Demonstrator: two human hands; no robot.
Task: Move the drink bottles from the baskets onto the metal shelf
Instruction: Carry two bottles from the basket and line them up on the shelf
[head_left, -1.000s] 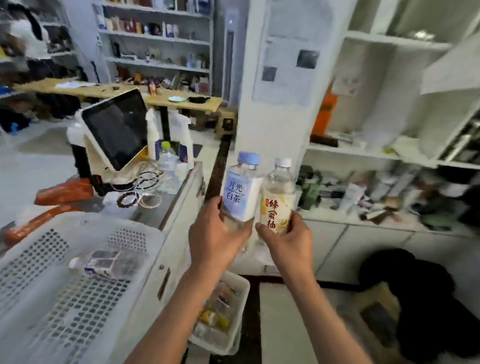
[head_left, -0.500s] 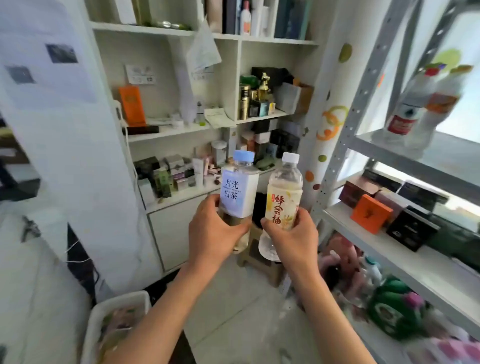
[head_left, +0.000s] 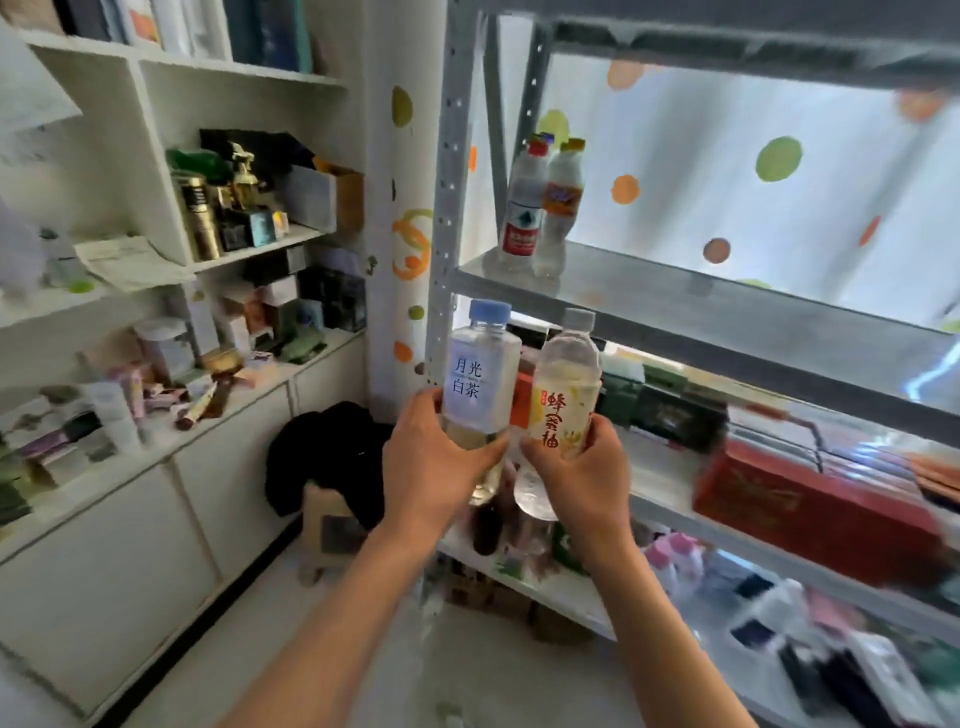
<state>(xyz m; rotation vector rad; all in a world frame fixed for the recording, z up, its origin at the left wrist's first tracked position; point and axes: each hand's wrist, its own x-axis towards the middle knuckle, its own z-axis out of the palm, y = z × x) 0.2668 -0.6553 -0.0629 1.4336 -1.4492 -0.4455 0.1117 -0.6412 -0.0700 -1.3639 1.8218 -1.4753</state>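
Observation:
My left hand (head_left: 431, 457) grips a white tea bottle (head_left: 480, 374) with a pale blue cap and label. My right hand (head_left: 582, 478) grips a honey pomelo drink bottle (head_left: 563, 395) with a white cap and yellow label. Both bottles are upright, side by side, held in front of the grey metal shelf (head_left: 701, 306), just below its upper board. On that board, at its left end, stand a red-labelled water bottle (head_left: 522, 208) and an orange-labelled bottle (head_left: 561, 208). No basket is in view.
The metal shelf's upright post (head_left: 449, 197) stands just behind my left hand. Lower boards hold a red box (head_left: 810, 499), dark boxes and several bottles. A white cabinet (head_left: 156, 312) full of small goods fills the left. A stool with black cloth (head_left: 332, 467) stands on the floor.
The view has swung right from the counter and baskets to the metal shelf. Both hands keep the same bottles, now closer to the shelf's upper board.

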